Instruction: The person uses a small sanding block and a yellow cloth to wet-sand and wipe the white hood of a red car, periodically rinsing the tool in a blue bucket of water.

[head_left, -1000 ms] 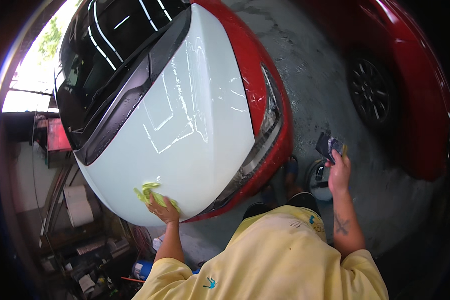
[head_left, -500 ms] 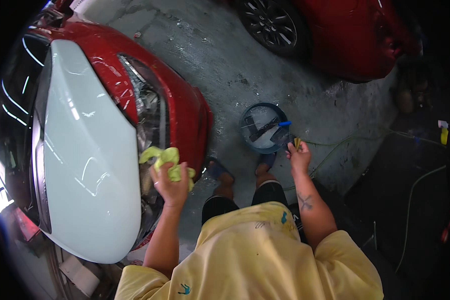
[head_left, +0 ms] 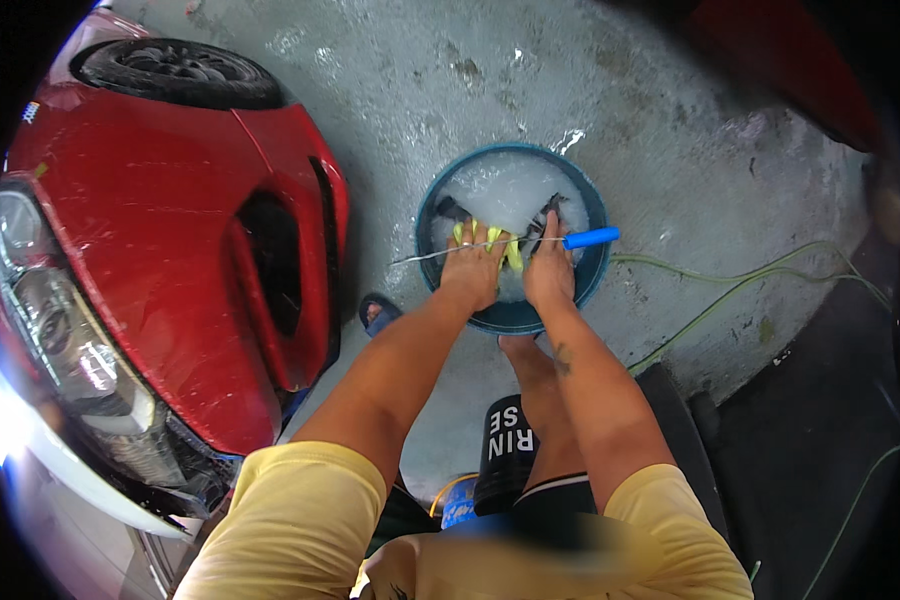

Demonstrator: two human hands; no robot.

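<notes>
Both my hands are inside a round blue-green bucket [head_left: 602, 215] of cloudy, soapy water on the floor. My left hand [head_left: 470, 272] presses a bunched yellow-green cloth [head_left: 513, 252] into the water, some of it showing between the fingers. Beside it, my right hand [head_left: 550, 268] points down with its fingers close together; what they hold, if anything, is hidden. Dark pieces [head_left: 452, 209] lie in the water, one of them at my right fingertips. A thin metal rod with a blue handle [head_left: 591, 238] lies across the bucket, over my fingers.
On the left stands a red car [head_left: 150, 220] with its headlight [head_left: 60, 330] close by. Part of another red car [head_left: 800, 60] is at upper right. A green hose [head_left: 740, 278] runs across the wet floor. Between my legs are a black container [head_left: 505, 445] and a blue one [head_left: 460, 503].
I have bent down toward the bucket. My left hand has come off the car's headlight area with the cloth, into the water. My right hand has gone in too; its small yellowish piece no longer shows.
</notes>
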